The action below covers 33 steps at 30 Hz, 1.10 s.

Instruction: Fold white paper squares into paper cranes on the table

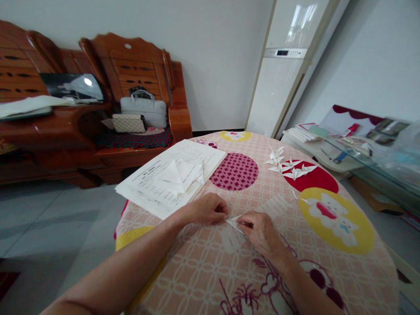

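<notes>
A small folded piece of white paper [233, 222] lies on the patterned tablecloth between my hands. My right hand [260, 232] pinches its right side, thumb and fingers pressed together. At its left tip is my left hand [210, 209], fingers curled and closed; whether they grip the paper's edge is hard to make out. Beyond my left hand rests a stack of printed sheets [147, 179], topped by several folded paper pieces [177, 175]. Several white paper cranes [297, 171] sit at the far right of the table.
The round table wears a pink cloth [203, 262] with coloured circles. Behind it on the left stands a wooden sofa [131, 65] with a grey bag [149, 111]. At right is a glass-topped side table [374, 170] with papers and plastic bags. A tall white cabinet unit [278, 87] stands behind.
</notes>
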{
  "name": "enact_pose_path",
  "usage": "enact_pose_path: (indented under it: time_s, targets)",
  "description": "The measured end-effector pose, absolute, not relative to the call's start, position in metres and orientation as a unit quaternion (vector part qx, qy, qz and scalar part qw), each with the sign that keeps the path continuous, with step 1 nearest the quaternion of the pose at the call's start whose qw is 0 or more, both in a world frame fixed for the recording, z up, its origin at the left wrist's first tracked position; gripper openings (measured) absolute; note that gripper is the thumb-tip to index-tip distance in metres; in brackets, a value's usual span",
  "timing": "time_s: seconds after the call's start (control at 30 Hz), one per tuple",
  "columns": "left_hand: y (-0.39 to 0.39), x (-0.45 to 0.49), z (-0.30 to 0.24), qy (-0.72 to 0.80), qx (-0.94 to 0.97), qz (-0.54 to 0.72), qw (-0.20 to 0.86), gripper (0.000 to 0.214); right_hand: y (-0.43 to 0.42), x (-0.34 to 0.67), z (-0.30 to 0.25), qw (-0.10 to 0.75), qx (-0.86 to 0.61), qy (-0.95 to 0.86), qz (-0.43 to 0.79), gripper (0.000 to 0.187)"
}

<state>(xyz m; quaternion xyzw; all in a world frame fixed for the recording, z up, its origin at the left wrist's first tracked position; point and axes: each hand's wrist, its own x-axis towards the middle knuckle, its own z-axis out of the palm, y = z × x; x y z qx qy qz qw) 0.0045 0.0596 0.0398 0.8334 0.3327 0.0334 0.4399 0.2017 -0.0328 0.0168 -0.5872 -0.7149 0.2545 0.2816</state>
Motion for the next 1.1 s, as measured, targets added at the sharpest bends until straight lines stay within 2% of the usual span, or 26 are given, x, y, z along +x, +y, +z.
enact_pose_path:
  time_s: [0.17, 0.47, 0.73, 0.83, 1.0, 1.1]
  targets:
    - [0.053, 0.013, 0.034, 0.372, 0.804, 0.017, 0.463, 0.029, -0.031, 0.203, 0.017, 0.27, -0.59, -0.714, 0.264, 0.017]
    - [0.048, 0.019, 0.032, 0.397, 0.785, 0.025, 0.475, 0.024, -0.028, 0.214, 0.018, 0.272, -0.632, -0.653, 0.316, 0.009]
    - [0.035, 0.04, 0.031, 0.429, 0.824, 0.102, 0.356, 0.028, -0.027, 0.217, 0.017, 0.28, -0.624, -0.657, 0.317, 0.003]
    - [0.035, 0.048, 0.027, 0.447, 0.822, 0.115, 0.334, 0.022, -0.027, 0.22, 0.016, 0.293, -0.615, -0.646, 0.345, 0.005]
    - [0.041, 0.045, 0.021, 0.407, 0.793, 0.13, 0.435, 0.019, -0.025, 0.234, 0.016, 0.334, -0.632, -0.614, 0.334, 0.017]
    - [0.045, 0.039, 0.022, 0.357, 0.776, 0.133, 0.502, 0.02, -0.024, 0.242, 0.018, 0.327, -0.617, -0.59, 0.406, 0.023]
